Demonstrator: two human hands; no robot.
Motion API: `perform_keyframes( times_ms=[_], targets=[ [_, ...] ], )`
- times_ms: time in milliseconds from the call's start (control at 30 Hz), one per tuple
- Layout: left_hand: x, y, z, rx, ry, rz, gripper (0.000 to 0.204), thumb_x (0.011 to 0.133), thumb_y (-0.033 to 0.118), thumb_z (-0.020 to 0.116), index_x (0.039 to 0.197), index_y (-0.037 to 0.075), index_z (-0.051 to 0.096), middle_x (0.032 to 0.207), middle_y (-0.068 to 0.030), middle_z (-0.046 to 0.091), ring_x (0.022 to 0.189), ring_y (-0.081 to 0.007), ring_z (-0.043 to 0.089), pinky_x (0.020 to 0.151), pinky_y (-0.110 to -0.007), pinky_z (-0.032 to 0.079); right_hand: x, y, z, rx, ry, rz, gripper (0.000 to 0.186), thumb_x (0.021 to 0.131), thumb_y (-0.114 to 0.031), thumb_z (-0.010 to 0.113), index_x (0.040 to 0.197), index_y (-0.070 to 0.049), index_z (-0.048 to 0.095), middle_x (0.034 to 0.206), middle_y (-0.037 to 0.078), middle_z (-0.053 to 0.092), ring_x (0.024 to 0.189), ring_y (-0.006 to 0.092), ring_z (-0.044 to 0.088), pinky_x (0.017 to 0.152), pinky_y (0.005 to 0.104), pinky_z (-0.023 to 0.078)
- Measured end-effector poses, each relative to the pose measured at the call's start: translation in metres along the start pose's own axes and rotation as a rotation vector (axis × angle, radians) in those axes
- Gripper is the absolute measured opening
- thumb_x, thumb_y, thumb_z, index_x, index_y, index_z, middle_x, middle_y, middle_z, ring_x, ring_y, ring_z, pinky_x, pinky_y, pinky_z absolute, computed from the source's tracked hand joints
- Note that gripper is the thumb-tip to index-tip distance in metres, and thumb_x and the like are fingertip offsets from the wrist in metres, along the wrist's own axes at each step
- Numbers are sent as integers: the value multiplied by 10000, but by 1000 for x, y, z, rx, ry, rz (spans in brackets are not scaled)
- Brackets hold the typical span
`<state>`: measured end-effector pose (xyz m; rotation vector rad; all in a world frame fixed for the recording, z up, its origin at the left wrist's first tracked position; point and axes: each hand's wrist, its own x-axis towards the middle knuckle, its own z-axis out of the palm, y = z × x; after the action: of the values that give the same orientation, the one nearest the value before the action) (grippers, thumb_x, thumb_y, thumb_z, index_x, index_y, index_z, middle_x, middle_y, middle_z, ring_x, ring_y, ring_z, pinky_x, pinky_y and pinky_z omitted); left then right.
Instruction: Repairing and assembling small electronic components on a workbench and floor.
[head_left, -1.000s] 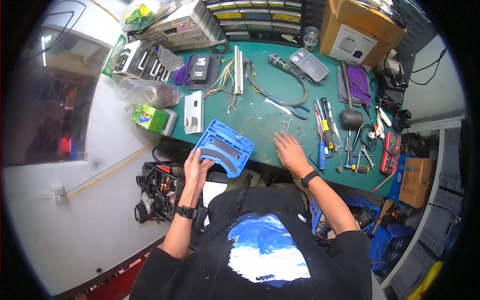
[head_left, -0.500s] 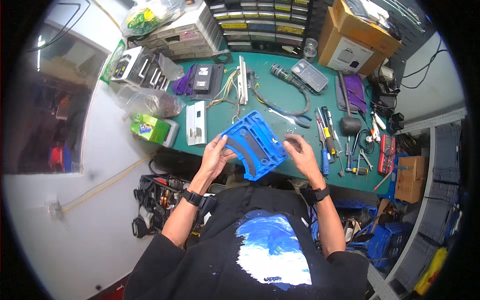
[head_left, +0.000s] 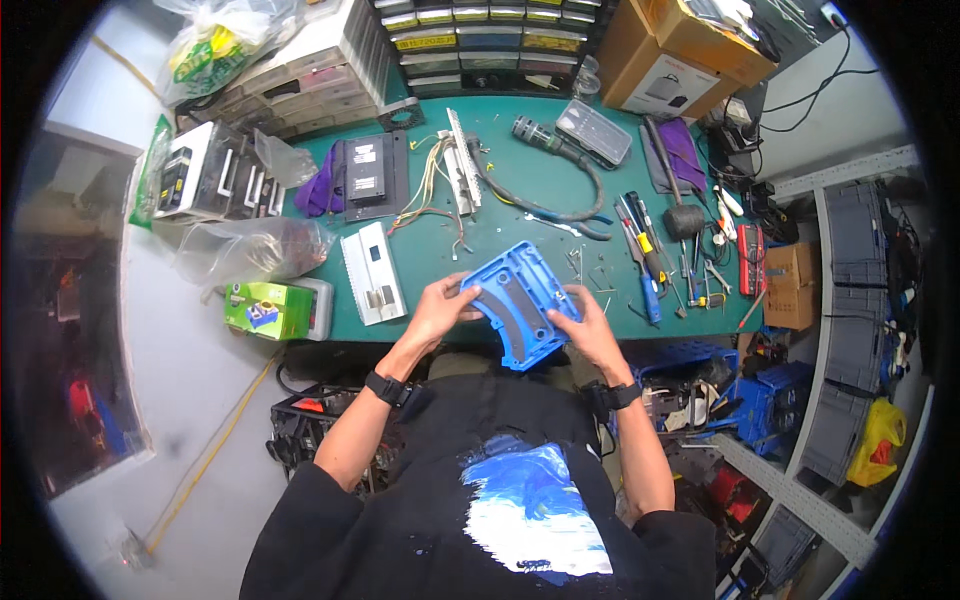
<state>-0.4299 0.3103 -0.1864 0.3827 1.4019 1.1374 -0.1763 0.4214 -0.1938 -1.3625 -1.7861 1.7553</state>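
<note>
A blue plastic casing with a curved edge, screw holes and a dark strip is held tilted just over the front edge of the green workbench. My left hand grips its left side, thumb on top and fingers partly hidden. On the right side my right hand is closed on the casing, its thumb pressed on the face and the other fingers mostly behind. Close beyond it on the bench are several small screws. A white metal panel lies left of my left hand.
Pliers, screwdrivers, a mallet and a red multimeter lie to the right. Farther back are a thick black cable, a clear-lidded case and wired metal strips. A green box stands at left.
My right hand has come from beside the casing onto its right side and now grips it. The casing has turned slightly. The view has shifted, moving the bench items leftward in the picture.
</note>
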Motion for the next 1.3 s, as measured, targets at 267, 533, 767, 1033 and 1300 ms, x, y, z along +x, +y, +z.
perform_keyframes(
  times_ms=[267, 533, 767, 1033, 1300],
  targets=[
    [-4, -54, -31, 23, 149, -165, 451, 1005, 177, 603, 1343, -111, 522, 1123, -156, 666, 900, -192, 692, 797, -323, 627, 34, 16, 23, -382, -50, -138, 387, 871, -260, 728, 1177, -36, 653, 1091, 276, 680, 1021, 407, 664, 873, 428, 510],
    [-3, -74, 14, 431, 474, -81, 417, 947, 233, 681, 1240, -62, 643, 931, -170, 724, 763, -186, 718, 703, -292, 590, 65, 31, -7, -619, -68, -440, 315, 851, -227, 734, 1120, -70, 686, 937, 203, 600, 970, 415, 593, 832, 489, 491],
    [9, -72, 45, 947, 784, 187, 350, 902, 324, 684, 1098, 42, 748, 957, -221, 732, 920, -382, 706, 831, -423, 533, 85, 35, -30, -682, -97, -588, 336, 822, -212, 749, 1112, -51, 692, 987, 190, 600, 1026, 369, 564, 904, 460, 474],
    [13, -87, 47, 808, 872, 87, 337, 903, 293, 698, 1077, 8, 742, 888, -154, 749, 811, -246, 717, 780, -353, 530, 66, 53, -154, -524, 201, -567, 252, 808, -127, 735, 1019, -25, 644, 901, 167, 609, 925, 355, 591, 837, 449, 477],
    [7, -116, 32, 423, 621, 169, 395, 932, 158, 695, 1255, -49, 598, 1012, -74, 667, 922, -142, 616, 849, -288, 494, 30, 89, -218, -365, 324, -225, 190, 906, -153, 671, 849, 19, 615, 821, 179, 603, 772, 367, 585, 711, 452, 457]
  ],
)
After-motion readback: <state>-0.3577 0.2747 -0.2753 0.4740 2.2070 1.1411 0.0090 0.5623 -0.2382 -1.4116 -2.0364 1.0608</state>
